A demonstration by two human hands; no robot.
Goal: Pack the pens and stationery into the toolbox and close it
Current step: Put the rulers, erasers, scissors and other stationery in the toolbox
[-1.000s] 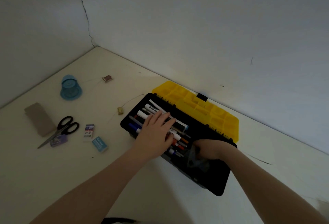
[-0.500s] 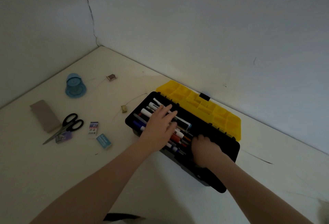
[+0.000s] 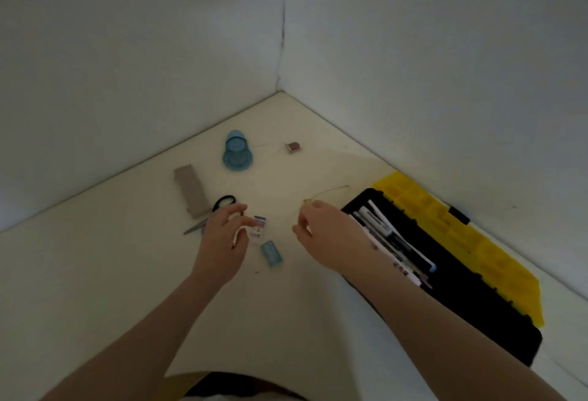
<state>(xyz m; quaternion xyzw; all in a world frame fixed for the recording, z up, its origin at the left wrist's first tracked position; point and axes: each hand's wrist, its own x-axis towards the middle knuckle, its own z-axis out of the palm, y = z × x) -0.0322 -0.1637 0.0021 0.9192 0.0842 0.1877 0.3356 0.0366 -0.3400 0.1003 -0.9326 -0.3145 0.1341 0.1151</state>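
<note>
Both hands withdrawn from toolbox [image 3: 451, 276], lid open, pens [image 3: 386, 236] inside, at surface's right edge. Left hand [image 3: 222, 238] spread, empty, over small box [image 3: 258, 225]; right hand [image 3: 324, 235] loosely curled, empty. Loose stationery next.

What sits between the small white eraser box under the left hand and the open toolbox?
Only the right hand hangs over the direct line from the eraser box to the toolbox. The lid is open. The blue eraser lies just off that path.

Bare floor btwn blue eraser [image 3: 272, 253] & toolbox [image 3: 451, 276].
</note>
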